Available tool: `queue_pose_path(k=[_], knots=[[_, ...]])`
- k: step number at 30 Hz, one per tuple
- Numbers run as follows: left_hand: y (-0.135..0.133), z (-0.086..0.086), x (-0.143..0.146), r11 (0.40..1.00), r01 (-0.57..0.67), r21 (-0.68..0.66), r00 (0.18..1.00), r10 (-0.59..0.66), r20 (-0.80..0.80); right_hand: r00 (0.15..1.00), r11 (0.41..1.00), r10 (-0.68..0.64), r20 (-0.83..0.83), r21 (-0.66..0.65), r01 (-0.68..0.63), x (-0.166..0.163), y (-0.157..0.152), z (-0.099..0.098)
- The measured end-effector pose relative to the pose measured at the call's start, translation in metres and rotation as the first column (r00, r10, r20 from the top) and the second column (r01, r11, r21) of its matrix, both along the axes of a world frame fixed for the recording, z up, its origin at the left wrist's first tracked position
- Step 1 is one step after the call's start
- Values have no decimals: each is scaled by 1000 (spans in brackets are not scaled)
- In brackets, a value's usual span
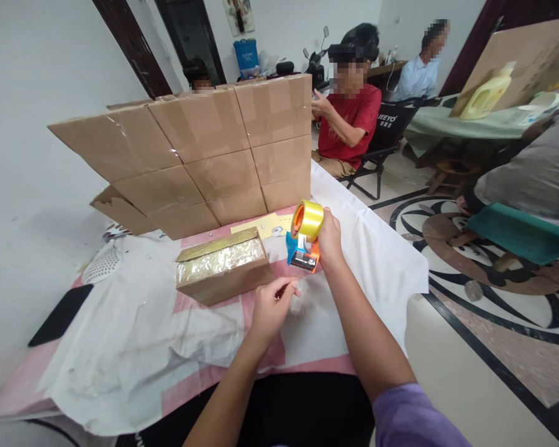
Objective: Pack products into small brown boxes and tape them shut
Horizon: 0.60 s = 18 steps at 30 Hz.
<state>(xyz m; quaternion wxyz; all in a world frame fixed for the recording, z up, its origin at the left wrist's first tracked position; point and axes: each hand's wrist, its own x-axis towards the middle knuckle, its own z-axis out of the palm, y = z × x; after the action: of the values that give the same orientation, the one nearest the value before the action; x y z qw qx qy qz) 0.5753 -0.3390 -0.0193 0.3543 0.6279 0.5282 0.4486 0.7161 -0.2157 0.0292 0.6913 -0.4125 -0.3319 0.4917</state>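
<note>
— Holding what?
— My right hand [330, 241] grips the tape dispenser [302, 251], right of the box [221, 268] on the tabletop [135, 347]; left hand [270, 307] pinched shut just near it. I'd pull the tape [310, 218] taut, level.

Bright even indoor light, soft shadows, wide-angle edge distortion, glare on tape, sharp

You hold: tape dispenser [302, 251], glossy plastic | tape roll [310, 218], shiny yellow film | cardboard box [223, 273], matt sides, top glossy with tape | stacked boxes [205, 155], matt cardboard, shiny tape strips | table cover [135, 347], crinkled, matt white.
</note>
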Motion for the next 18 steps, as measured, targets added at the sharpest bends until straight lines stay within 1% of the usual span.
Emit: queue_pose_path(k=[3, 5, 7, 9, 11, 13, 14, 16, 18], knots=[[-3, 5, -2, 998, 9, -61, 998, -6, 61, 1000, 1000, -25, -2, -15, 25, -1, 0, -5], [-5, 8, -4, 996, 12, -91, 997, -6, 73, 1000, 999, -26, 16, -29, 27, -2, 0, -6], [-7, 10, -6, 995, 11, -97, 998, -5, 63, 1000, 999, -3, 7, -33, 3, -2, 0, -6], [-8, 9, -7, 997, 8, -74, 999, -5, 43, 1000, 999, 8, -15, -31, -8, -2, -1, -4], [-8, 7, -8, 1000, 8, 1, 1000, -8, 0, 1000, 999, -8, -23, -36, 7, -1, -1, -2], [-6, 3, -9, 989, 28, 145, 993, -12, -114, 1000, 998, -22, -18, -51, 21, 0, 0, -2], [-5, 1, -10, 971, 55, 231, 980, -9, -198, 1000, 998, -22, -15, -59, 21, 0, 0, -2], [-2, -3, -11, 916, 136, 377, 926, 18, -378, 1000, 997, -10, -11, -76, 9, 1, 1, -3], [0, -5, -13, 869, 198, 453, 864, 63, -500, 1000, 996, -10, -6, -84, 9, 1, 1, -4]])
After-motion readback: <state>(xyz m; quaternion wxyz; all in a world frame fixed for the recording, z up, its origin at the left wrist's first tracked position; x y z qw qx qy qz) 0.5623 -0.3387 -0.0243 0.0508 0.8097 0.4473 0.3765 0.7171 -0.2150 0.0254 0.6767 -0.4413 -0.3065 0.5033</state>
